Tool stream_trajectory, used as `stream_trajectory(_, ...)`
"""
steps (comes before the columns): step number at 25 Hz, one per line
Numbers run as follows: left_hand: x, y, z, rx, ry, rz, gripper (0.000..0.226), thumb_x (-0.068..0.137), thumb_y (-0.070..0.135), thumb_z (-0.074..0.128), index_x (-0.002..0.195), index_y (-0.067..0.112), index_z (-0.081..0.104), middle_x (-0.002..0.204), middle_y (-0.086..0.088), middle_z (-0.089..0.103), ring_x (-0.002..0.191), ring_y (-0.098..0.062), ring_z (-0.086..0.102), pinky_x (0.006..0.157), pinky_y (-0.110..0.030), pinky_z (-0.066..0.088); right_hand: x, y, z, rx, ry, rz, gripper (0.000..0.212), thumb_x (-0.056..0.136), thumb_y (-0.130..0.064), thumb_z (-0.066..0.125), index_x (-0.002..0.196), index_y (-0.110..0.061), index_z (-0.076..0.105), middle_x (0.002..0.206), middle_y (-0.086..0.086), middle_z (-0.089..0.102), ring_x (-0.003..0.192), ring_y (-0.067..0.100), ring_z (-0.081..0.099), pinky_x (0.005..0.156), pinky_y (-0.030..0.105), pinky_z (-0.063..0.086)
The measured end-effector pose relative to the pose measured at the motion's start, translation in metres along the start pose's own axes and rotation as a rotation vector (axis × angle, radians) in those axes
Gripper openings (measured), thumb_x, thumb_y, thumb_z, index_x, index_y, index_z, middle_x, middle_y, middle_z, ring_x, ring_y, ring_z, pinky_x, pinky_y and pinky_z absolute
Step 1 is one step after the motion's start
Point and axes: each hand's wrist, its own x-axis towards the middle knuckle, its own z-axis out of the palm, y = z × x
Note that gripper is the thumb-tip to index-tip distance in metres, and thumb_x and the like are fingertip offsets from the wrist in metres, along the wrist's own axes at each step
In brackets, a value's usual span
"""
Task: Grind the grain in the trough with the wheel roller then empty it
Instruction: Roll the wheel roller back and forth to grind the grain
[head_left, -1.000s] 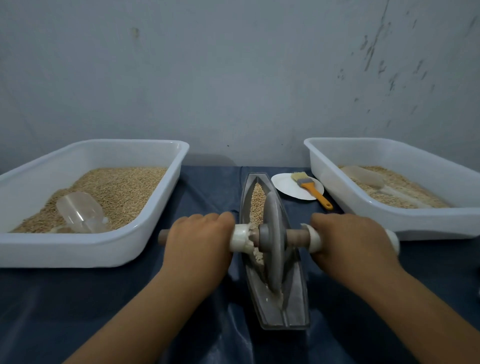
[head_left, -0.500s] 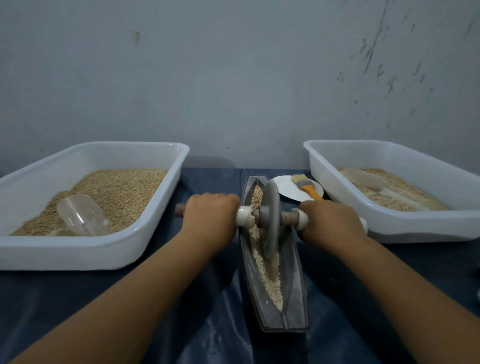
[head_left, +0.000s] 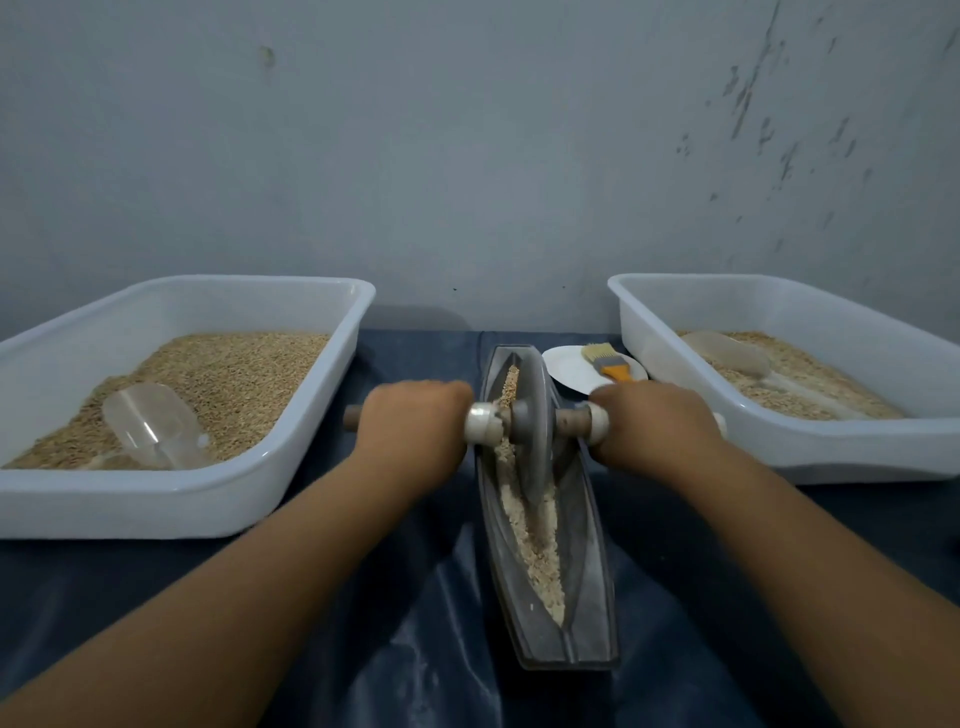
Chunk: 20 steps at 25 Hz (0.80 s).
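A grey boat-shaped trough (head_left: 587, 613) lies lengthwise on the dark cloth, with crushed grain (head_left: 540, 556) along its groove. The grey wheel roller (head_left: 535, 431) stands upright in the trough's far half. Its wooden axle sticks out to both sides. My left hand (head_left: 415, 426) grips the left handle, and my right hand (head_left: 654, 421) grips the right handle. Both arms are stretched forward.
A white tub (head_left: 291, 467) of whole grain with a clear scoop (head_left: 150, 426) stands at the left. At the right a second white tub (head_left: 831, 447) holds paler grain and a scoop (head_left: 727, 353). A white plate (head_left: 571, 369) with an orange-handled brush (head_left: 605, 361) lies behind the trough.
Both hands have pushed the wheel away from me, from the near half of the trough to its far half. Crushed grain now shows in the near groove.
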Motion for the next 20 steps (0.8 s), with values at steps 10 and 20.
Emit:
stream_trajectory(10, -0.057, 0.009, -0.013, 0.032, 0.222, 0.094, 0.04, 0.067, 0.02, 0.072, 0.072, 0.025, 0.033, 0.057, 0.011, 0.029, 0.051, -0.017, 0.036, 0.053, -0.029, 0.023, -0.063, 0.007, -0.003, -0.078, 0.114, -0.05, 0.022, 0.08, -0.037, 0.062, 0.066, -0.035, 0.045, 0.06, -0.011, 0.051, 0.054, 0.001, 0.043, 0.045, 0.023, 0.023)
stream_trajectory(20, -0.003, 0.001, 0.001, 0.002, -0.015, -0.024, 0.01, 0.083, 0.026, 0.059, 0.085, 0.026, 0.049, 0.064, 0.008, 0.041, 0.062, -0.015, 0.046, 0.056, -0.031, 0.029, 0.002, -0.003, 0.006, -0.013, 0.059, -0.015, 0.018, 0.081, -0.028, 0.061, 0.073, -0.031, 0.045, 0.072, -0.009, 0.046, 0.076, 0.022, 0.05, 0.065, 0.031, 0.036)
